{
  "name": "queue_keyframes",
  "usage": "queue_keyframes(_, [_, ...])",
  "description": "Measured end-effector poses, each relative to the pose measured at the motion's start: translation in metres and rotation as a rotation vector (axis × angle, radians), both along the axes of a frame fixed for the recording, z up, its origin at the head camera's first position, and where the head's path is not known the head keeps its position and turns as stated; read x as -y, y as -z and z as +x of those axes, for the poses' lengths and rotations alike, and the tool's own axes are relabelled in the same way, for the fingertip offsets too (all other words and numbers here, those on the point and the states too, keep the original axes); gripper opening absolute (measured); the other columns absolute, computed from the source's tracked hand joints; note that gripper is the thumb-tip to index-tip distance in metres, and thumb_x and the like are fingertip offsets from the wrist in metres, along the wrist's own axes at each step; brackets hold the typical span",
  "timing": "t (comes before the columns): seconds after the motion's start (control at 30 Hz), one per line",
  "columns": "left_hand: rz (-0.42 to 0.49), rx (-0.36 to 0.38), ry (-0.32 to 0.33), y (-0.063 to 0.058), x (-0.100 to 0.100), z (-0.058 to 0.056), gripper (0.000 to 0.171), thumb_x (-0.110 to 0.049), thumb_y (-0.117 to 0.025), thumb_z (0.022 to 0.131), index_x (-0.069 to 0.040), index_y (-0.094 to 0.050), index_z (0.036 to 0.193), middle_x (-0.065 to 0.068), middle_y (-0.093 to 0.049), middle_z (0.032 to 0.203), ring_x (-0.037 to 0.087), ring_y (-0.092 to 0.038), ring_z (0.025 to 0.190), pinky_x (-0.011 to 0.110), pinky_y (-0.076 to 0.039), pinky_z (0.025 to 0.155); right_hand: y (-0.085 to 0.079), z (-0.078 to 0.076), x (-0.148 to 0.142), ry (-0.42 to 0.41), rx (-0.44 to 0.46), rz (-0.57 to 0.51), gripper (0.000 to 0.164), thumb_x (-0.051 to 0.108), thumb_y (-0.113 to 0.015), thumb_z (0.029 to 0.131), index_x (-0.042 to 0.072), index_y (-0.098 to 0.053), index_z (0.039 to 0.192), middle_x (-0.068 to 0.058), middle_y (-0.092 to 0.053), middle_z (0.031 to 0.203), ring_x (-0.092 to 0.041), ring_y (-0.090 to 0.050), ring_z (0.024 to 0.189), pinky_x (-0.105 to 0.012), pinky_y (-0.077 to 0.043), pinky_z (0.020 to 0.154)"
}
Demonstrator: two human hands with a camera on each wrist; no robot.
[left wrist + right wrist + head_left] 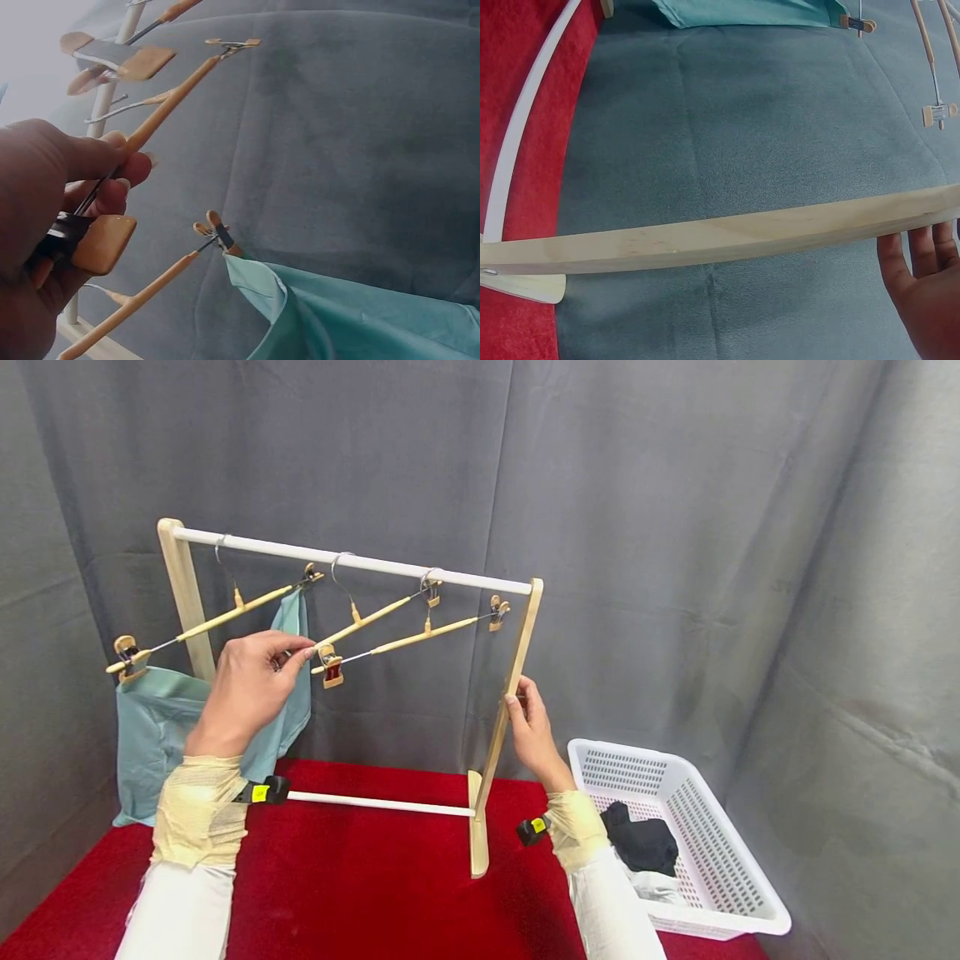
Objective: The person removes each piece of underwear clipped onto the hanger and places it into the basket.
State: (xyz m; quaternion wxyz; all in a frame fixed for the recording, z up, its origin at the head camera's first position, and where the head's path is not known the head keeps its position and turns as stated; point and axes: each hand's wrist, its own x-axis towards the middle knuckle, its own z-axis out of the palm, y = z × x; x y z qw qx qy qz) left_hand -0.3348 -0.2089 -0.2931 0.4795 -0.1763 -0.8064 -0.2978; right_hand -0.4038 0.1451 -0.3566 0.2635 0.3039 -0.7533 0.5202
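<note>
A small clothes rack with a white rail (360, 562) holds several wooden clip hangers. My left hand (251, 685) pinches the near end of the middle hanger (363, 623), as the left wrist view also shows, with one of its clips (105, 244) by the palm. That hanger's hook is on the rail. To the left, a light teal cloth garment (161, 710) hangs from the clips of another hanger (232, 612). A further hanger (427, 635) hangs at the right with bare clips. My right hand (536, 735) holds the rack's right wooden post (705, 240), thumb in front.
The rack stands on a red cloth surface (360, 877), its lower white bar (382, 804) near the cloth. At the right sits a white perforated basket (720, 827) containing a black cloth (641, 842) and a white cloth (656, 887). Grey curtains (637, 527) surround the back and sides.
</note>
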Motion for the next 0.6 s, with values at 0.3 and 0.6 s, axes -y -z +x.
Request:
queue_keyframes(0.3, [0.028,0.046,0.014,0.0052,-0.0028,-0.0029,0.016,-0.017,-0.06,0.086,-0.008,-0.07,0.096,0.006,-0.066,0.079,0.014,-0.052,0.065,0.037,-0.041,0.06,0.0017,-0.0003,0.0006,0.0,0.002,-0.014,0.029,0.005,-0.042,0.094,-0.006,-0.043,0.121,-0.023,-0.05,0.101,-0.03,-0.05,0.087,-0.035,-0.04,0.074])
queue_keyframes(0.6, [0.058,-0.016,-0.002,0.0035,-0.002,-0.0048,0.017,-0.017,-0.057,0.086,-0.008,-0.07,0.091,0.004,-0.065,0.073,0.012,-0.054,0.06,0.032,-0.041,0.056,0.0027,-0.004,0.0006,-0.007,-0.017,-0.03,0.03,0.005,-0.043,0.094,-0.01,-0.042,0.12,-0.02,-0.05,0.098,-0.031,-0.05,0.085,-0.032,-0.04,0.072])
